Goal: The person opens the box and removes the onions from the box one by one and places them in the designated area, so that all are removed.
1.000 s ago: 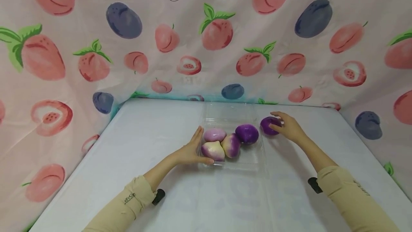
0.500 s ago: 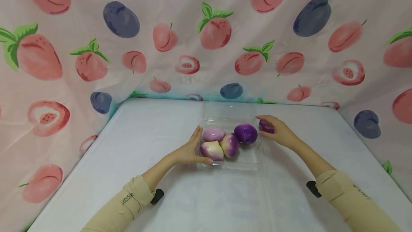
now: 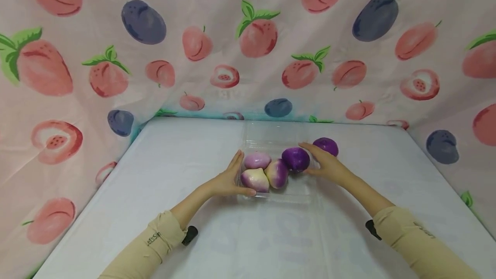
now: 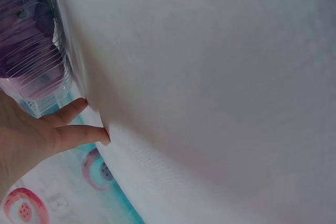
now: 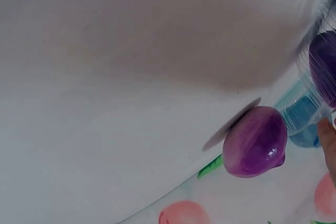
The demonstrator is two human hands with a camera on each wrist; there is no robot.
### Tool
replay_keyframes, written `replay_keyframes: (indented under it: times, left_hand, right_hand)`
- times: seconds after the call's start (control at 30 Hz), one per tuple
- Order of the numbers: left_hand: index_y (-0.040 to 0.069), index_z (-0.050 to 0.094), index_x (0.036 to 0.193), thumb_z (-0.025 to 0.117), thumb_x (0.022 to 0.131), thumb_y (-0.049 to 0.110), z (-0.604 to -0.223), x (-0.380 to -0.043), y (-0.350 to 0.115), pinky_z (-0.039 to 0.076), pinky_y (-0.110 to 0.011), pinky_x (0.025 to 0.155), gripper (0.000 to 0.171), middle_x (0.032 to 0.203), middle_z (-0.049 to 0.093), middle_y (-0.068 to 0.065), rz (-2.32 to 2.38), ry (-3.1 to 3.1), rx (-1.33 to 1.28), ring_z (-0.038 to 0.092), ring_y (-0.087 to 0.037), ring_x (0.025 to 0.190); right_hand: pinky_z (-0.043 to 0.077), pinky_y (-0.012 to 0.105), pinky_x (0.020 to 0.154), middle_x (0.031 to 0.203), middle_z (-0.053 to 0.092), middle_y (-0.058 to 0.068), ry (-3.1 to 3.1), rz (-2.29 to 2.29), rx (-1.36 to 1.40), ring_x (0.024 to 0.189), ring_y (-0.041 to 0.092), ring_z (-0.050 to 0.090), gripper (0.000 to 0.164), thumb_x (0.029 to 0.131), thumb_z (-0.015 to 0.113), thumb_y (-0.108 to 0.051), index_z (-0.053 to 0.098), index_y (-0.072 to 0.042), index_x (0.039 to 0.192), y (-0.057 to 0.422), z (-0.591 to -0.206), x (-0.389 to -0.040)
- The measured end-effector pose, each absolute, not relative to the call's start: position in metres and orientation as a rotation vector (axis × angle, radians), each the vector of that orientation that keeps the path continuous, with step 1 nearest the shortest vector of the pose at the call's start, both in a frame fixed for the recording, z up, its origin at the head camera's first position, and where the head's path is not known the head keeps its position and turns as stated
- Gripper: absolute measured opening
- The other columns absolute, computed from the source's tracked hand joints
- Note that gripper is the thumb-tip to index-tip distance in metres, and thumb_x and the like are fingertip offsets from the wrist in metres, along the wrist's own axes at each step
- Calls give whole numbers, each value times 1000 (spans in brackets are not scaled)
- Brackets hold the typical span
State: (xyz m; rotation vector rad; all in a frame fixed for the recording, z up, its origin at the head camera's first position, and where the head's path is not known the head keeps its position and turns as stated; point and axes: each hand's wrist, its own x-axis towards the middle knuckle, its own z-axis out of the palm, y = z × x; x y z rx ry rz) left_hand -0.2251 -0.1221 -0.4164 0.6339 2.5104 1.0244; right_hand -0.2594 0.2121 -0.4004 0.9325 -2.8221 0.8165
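On the white table stands a clear plastic clamshell box point(image 3: 286, 190), lid laid back. Inside are a lilac round fruit point(image 3: 258, 160), a cream-and-purple pointed fruit point(image 3: 255, 180), a yellow-purple fruit point(image 3: 277, 173) and a glossy deep purple fruit point(image 3: 296, 159). My left hand point(image 3: 226, 184) rests spread against the box's left side, thumb at the front corner. Reaching over the box's right side, my right hand point(image 3: 327, 166) has extended fingers right beside the deep purple fruit. Behind that hand, outside the box, sits another purple fruit point(image 5: 255, 142), with a small pointed tip.
A fruit-printed cloth point(image 3: 224, 33) hangs behind and around the table point(image 3: 186, 150). The open clear lid point(image 3: 277, 132) lies toward the back edge. Dark wrist cameras point(image 3: 190, 236) sit under both beige sleeves point(image 3: 416, 231).
My right hand has let go of the outer purple fruit, leaving it right of the box, and moved left to the deep purple fruit inside. The left hand stays put.
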Motion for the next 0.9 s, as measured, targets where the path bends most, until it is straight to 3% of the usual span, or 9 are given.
replay_keyframes:
  times: [0.2,0.47,0.63,0.9]
  left_hand:
    - [7,-13,150,76,70,56,-415,-225,-123,14,-51,116,129,157,-22,-10,1055,2517,627,-8,-30,146]
    - [11,-14,150,75,69,59,-420,-224,-123,13,-67,109,129,157,-22,-5,1043,2513,596,-1,-33,146]
    - [10,-14,150,75,69,58,-419,-224,-122,13,-64,111,129,158,-22,-5,1045,2528,593,-2,-31,146]
    - [11,-15,150,74,69,61,-419,-224,-122,8,-72,105,131,157,-24,-3,1053,2501,611,-3,-32,146]
  right_hand:
    - [37,57,103,142,42,24,-2787,681,969,131,45,39,80,74,79,-8,36,-3,141,205,-400,-258]
    - [44,60,93,141,38,33,-2862,518,919,122,55,41,83,72,79,-6,36,-11,143,190,-400,-251]
    - [47,58,91,140,40,31,-2837,480,884,120,53,43,82,71,80,-5,40,-11,142,184,-402,-251]
    - [47,56,92,130,49,29,-2787,516,857,115,48,49,77,72,79,-3,42,-10,139,186,-405,-249]
